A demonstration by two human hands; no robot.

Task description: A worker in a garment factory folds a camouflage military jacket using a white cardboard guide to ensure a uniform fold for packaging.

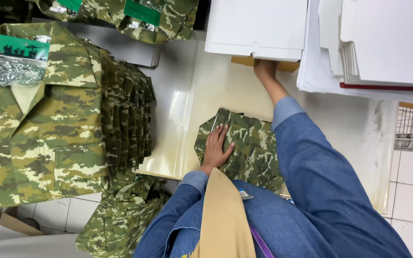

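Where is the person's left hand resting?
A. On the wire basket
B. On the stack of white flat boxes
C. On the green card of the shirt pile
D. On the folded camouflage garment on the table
D: the left hand lies flat, fingers spread, on the folded camouflage garment, while the right hand reaches under the white flat boxes.

My left hand (217,145) lies flat on a folded green camouflage garment (244,148) on the pale surface (354,124). My right hand (265,69) reaches under a stack of flat white cardboard sheets (256,24). A pile of camouflage shirts (63,124) lies left.

Bright overhead light, tabletop glare, sharp.
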